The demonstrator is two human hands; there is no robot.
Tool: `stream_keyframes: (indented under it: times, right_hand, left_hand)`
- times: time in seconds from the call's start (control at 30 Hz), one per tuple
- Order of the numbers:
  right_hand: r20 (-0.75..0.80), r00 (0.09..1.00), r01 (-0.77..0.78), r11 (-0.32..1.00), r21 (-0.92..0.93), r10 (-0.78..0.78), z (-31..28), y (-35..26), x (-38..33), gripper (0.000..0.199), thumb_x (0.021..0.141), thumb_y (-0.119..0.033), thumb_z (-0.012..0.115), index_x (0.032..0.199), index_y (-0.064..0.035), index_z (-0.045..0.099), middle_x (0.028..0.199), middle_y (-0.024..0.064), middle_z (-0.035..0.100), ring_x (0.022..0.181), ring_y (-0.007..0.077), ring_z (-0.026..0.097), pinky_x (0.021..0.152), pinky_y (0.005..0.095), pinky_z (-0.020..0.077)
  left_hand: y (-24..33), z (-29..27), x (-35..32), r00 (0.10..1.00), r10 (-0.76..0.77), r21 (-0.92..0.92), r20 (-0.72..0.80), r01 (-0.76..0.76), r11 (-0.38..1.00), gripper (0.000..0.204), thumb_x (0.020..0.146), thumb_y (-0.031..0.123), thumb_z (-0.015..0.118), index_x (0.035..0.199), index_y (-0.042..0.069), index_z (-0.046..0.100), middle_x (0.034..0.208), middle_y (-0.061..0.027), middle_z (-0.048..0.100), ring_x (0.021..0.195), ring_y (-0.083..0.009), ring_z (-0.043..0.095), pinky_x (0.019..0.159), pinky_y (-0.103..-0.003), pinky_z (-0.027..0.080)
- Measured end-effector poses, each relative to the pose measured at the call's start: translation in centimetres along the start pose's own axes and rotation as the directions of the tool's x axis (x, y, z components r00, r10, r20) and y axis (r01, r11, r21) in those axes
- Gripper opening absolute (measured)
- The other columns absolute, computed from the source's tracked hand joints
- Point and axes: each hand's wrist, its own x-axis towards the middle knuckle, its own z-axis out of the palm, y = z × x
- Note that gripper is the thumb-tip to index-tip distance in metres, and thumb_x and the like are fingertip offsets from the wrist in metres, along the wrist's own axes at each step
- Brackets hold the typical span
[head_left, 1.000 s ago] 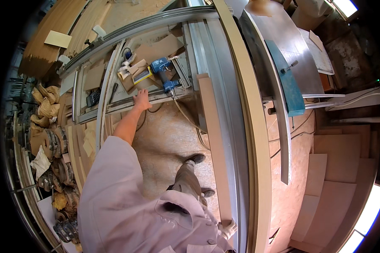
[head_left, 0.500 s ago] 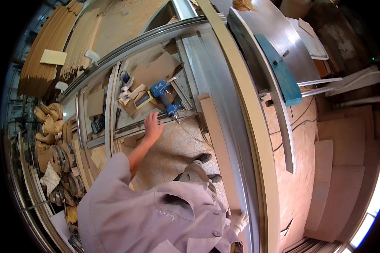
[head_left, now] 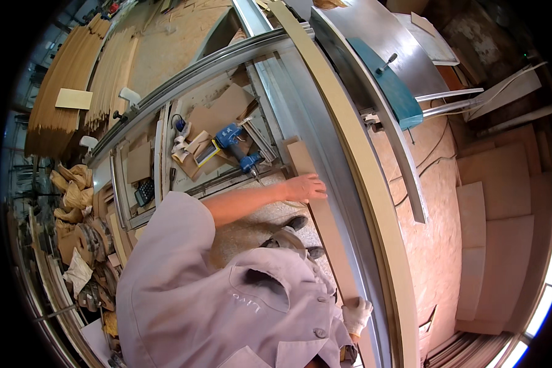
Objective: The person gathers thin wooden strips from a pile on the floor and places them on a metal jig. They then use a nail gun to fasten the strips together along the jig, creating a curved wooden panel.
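A long brown board [head_left: 330,236] lies lengthwise along the near side of the metal machine rail. My bare left hand [head_left: 305,187] reaches across its upper part, the fingertips bent over its far edge. Lower down, my right hand [head_left: 356,316], in a whitish glove, is closed over the same board; its thumb side is partly hidden. A blue nail gun [head_left: 231,136] rests inside the machine frame, just beyond my left forearm.
A long yellowish strip [head_left: 356,165] runs along the rail [head_left: 310,104]. Beyond it stand a curved metal guard [head_left: 398,147] and a teal block [head_left: 389,86]. Scrap pieces [head_left: 224,107] and a calculator [head_left: 145,192] lie in the frame. Brown panels [head_left: 503,184] lean at right.
My left hand has moved right from beside the nail gun onto the brown board. My right hand has shifted slightly up and shows more fully. The view has shifted a little.
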Motion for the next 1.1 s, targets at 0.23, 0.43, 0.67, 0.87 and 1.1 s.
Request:
stream_keyframes:
  times: [0.23,0.43,0.67,0.87,1.1]
  right_hand:
    - [0.006,0.962,0.269,0.95,0.156,-0.274,-3.3,2.9,0.3,0.018,0.085,-0.014,0.067,0.101,-0.0065,0.072,0.088,0.0183,0.07,0.084,0.0392,0.067,0.078,0.0513,0.0543]
    - [-0.171,0.978,0.106,0.989,-0.099,-0.122,1.8,3.8,0.6,0.07,0.081,-0.021,0.077,0.143,-0.007,0.05,0.148,0.0222,0.048,0.138,0.0434,0.043,0.115,0.056,0.0357]
    - [-0.116,0.992,-0.057,0.997,-0.051,0.05,1.3,2.8,0.3,0.114,0.054,-0.039,0.095,0.148,0.0004,0.045,0.152,0.0236,0.046,0.143,0.0417,0.04,0.122,0.0542,0.0279]
    - [-0.131,0.991,-0.008,0.998,0.06,0.016,-0.5,7.7,-1.1,0.049,0.083,-0.016,0.071,0.129,-0.0018,0.06,0.13,0.0234,0.059,0.123,0.043,0.054,0.107,0.0484,0.0462]
    - [-0.02,0.998,0.056,0.993,-0.107,-0.058,-7.2,3.9,1.8,0.05,0.069,-0.022,0.079,0.114,-0.0064,0.064,0.11,0.0178,0.063,0.11,0.0374,0.06,0.09,0.048,0.0542]
  left_hand:
    - [-0.1,-6.1,0.6,0.952,-0.046,-0.113,0.304,0.084,0.99,0.058,0.084,0.034,0.075,0.136,0.013,0.06,0.137,-0.011,0.059,0.133,-0.0289,0.052,0.12,-0.048,0.034]
    - [-1.9,1.4,0.1,0.934,-0.357,-0.145,-0.005,0.352,0.925,0.069,0.091,0.045,0.069,0.152,0.021,0.049,0.159,-0.0127,0.038,0.152,-0.033,0.025,0.127,-0.052,0.016]
    - [-3.3,-1.8,-1.3,0.96,-0.251,-0.139,0.127,0.268,0.954,0.095,0.077,0.052,0.081,0.158,0.022,0.04,0.165,-0.0137,0.031,0.156,-0.0358,0.019,0.125,-0.06,0.012]
    - [-4.3,-6.2,3.1,0.98,0.065,-0.061,0.189,-0.054,0.997,0.082,0.07,0.022,0.084,0.145,0.01,0.053,0.142,-0.0126,0.057,0.137,-0.0335,0.049,0.111,-0.054,0.036]
    - [-9.8,-3.5,-0.9,0.992,-0.061,-0.178,0.106,0.08,0.981,0.087,0.054,0.004,0.089,0.137,0.007,0.062,0.132,-0.015,0.062,0.132,-0.0389,0.053,0.117,-0.056,0.033]
